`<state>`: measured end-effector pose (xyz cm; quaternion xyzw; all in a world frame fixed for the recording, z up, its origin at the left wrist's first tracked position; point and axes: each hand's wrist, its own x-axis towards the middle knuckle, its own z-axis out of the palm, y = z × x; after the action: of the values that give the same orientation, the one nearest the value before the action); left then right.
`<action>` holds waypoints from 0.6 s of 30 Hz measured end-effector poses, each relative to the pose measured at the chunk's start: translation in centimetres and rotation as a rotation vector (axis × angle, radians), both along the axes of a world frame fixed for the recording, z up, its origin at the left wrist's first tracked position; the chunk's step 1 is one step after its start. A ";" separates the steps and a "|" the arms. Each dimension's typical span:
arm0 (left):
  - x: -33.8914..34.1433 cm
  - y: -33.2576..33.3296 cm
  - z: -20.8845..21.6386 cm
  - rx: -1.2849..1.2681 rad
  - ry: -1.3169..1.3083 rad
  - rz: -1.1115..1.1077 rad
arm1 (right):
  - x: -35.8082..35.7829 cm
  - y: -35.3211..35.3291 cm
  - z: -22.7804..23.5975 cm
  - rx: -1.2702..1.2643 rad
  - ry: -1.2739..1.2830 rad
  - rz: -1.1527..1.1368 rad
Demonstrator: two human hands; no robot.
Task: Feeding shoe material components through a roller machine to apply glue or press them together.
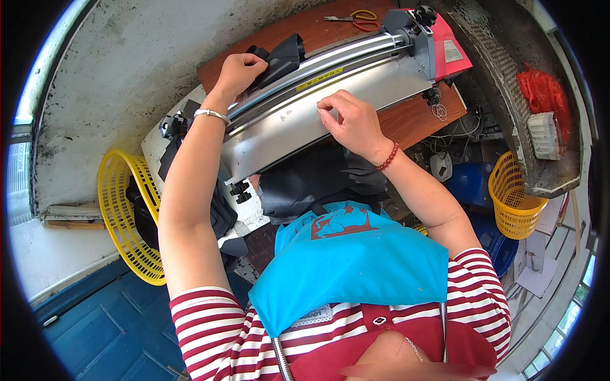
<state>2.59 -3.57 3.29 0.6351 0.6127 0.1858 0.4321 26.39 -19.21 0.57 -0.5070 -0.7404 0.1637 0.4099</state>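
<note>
My left hand (pixel 240 77) reaches over the far side of a roller machine (pixel 368 82) with a metal feed plate. Its fingers are closed on a piece of black sheet material (pixel 283 60) lying along the rollers. My right hand (pixel 353 122) hovers over the plate, thumb and forefinger curled toward each other; whether anything small is between them I cannot make out. Below the plate, near my lap, lies a pile of more black sheet pieces (pixel 305 181). I wear a bright blue apron (pixel 356 267) over it.
Pliers (pixel 356 19) with red and yellow handles lie on the brown tabletop (pixel 419 124) at the back. A yellow basket (pixel 121 209) stands at left, another yellow basket (pixel 508 203) at right. Black knobs (pixel 240 190) stick out from the machine's near side. A red plastic bag (pixel 543 95) rests on a right-hand ledge.
</note>
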 end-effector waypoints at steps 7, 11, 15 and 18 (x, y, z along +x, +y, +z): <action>-1.2 1.9 3.9 0.312 0.236 -0.007 | 0.4 0.0 -0.4 -0.014 0.019 0.050; -2.5 2.7 5.3 0.501 0.424 -0.067 | 0.2 -0.1 -0.3 -0.036 0.026 0.049; -5.2 4.2 7.1 0.575 0.455 0.014 | 0.1 -0.5 -0.6 -0.102 0.049 0.090; -7.4 5.0 8.4 0.704 0.459 0.029 | 0.2 -0.7 -1.1 -0.052 0.048 0.091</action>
<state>-4.78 1.46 11.70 0.7604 0.6009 0.2435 0.0383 26.63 -19.87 -0.56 -0.4791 -0.7481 0.2134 0.4066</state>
